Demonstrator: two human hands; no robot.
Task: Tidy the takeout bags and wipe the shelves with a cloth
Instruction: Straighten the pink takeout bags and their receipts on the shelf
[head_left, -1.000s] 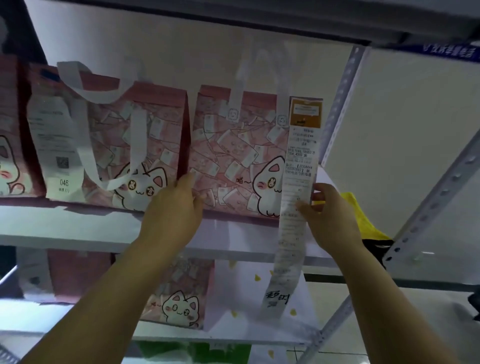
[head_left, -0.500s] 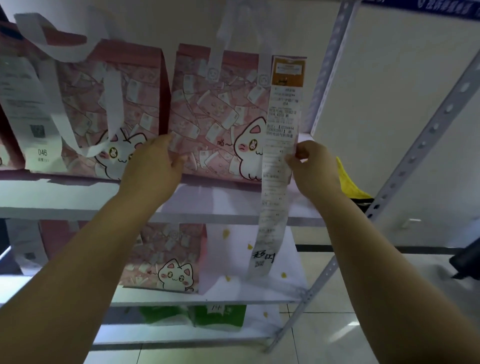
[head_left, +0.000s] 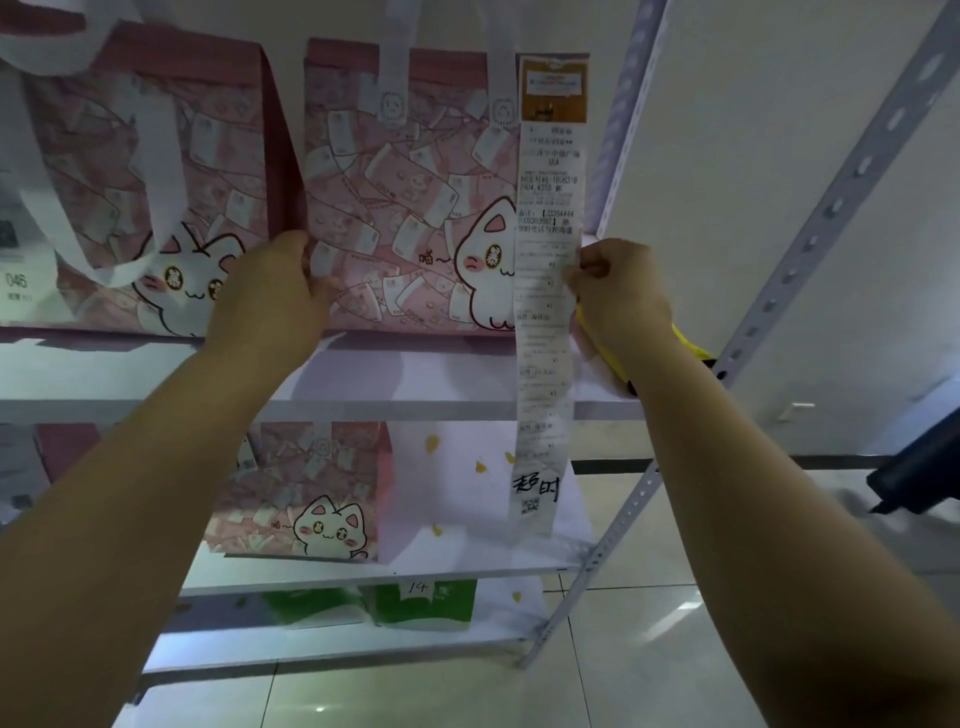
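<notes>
The left hand (head_left: 270, 296) grips the left edge of the pink cat bag (head_left: 405, 208), fingers curled round it. The right hand (head_left: 618, 296) pinches the long receipt (head_left: 545, 338) hanging down the bag's right side. A yellow cloth (head_left: 685, 340) shows under that hand. The bag stands upright at the shelf's (head_left: 415, 384) right end, just beside a second bag (head_left: 156, 171).

The upper shelf board (head_left: 415, 384) has a bare front strip ahead of the bags. The middle pink bag (head_left: 405, 208) and the left pink bag (head_left: 156, 171) stand just beside each other; the left hand (head_left: 275, 301) grips the middle bag's edge at that seam. The gap between middle bag and perforated upright (head_left: 621, 130) holds the right hand (head_left: 621, 299), pinching the receipt (head_left: 545, 338), and the yellow cloth (head_left: 688, 343). The receipt hangs past the board edge, across the white bag (head_left: 457, 499) below
</notes>
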